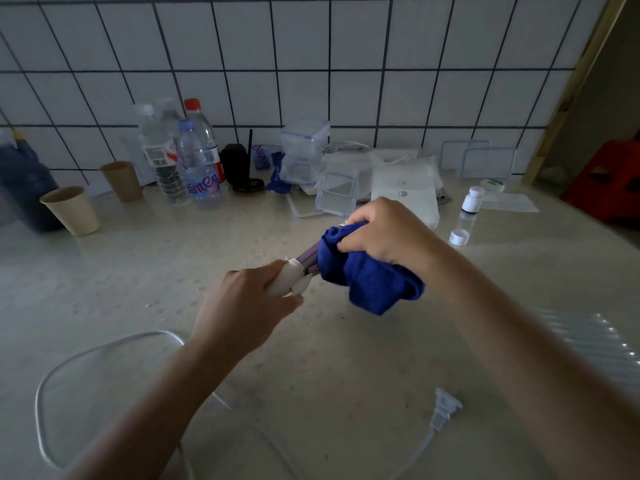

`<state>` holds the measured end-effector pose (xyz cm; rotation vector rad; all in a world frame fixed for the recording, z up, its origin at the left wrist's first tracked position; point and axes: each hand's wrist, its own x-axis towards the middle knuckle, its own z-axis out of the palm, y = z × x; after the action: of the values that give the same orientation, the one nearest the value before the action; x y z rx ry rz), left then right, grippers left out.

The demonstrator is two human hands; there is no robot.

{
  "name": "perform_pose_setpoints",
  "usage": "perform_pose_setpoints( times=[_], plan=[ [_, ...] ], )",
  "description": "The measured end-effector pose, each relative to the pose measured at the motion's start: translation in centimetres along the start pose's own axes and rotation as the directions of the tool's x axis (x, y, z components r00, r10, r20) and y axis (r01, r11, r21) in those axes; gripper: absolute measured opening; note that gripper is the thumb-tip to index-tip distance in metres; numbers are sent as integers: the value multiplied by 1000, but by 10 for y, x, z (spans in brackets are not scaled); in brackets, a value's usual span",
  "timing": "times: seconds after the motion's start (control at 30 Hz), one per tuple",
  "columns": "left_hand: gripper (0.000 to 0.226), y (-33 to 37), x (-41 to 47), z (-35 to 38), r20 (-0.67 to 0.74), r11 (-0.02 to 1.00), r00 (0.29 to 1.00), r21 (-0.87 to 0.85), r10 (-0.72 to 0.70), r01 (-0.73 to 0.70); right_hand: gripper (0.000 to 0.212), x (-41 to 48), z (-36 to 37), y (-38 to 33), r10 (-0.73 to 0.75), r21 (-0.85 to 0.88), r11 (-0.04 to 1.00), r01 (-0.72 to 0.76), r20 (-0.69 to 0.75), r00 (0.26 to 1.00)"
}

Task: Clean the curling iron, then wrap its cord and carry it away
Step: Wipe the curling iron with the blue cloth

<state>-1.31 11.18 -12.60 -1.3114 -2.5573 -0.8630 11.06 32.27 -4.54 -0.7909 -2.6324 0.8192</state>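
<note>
My left hand grips the white handle of the curling iron above the middle of the countertop. Its purple barrel points up and to the right into a blue cloth. My right hand holds that cloth wrapped around the barrel, so most of the barrel is hidden. The white cord loops on the counter at the lower left, and its plug lies at the lower right.
Two paper cups and several water bottles stand at the back left. Clear plastic boxes, white packets and a small white bottle crowd the back right of the stone countertop. A tiled wall rises behind.
</note>
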Motion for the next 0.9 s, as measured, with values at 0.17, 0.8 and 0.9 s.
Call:
perform_pose_setpoints(
  times=[0.17, 0.8, 0.9],
  plan=[
    [23, -2, -3, 0, 17, 997, 997, 34, 70, -71, 9, -21, 38, -31, -176, -142, 974, 176, 7, 984],
    [18, -2, -1, -6, 85, 998, 994, 14, 62, -64, 3, -21, 48, -32, -182, -145, 973, 181, 4, 983],
    [17, -4, 2, -6, 69, 998, 996, -2, 62, -62, 3, -20, 53, -28, -185, -54, 982, 183, -32, 982]
  ],
)
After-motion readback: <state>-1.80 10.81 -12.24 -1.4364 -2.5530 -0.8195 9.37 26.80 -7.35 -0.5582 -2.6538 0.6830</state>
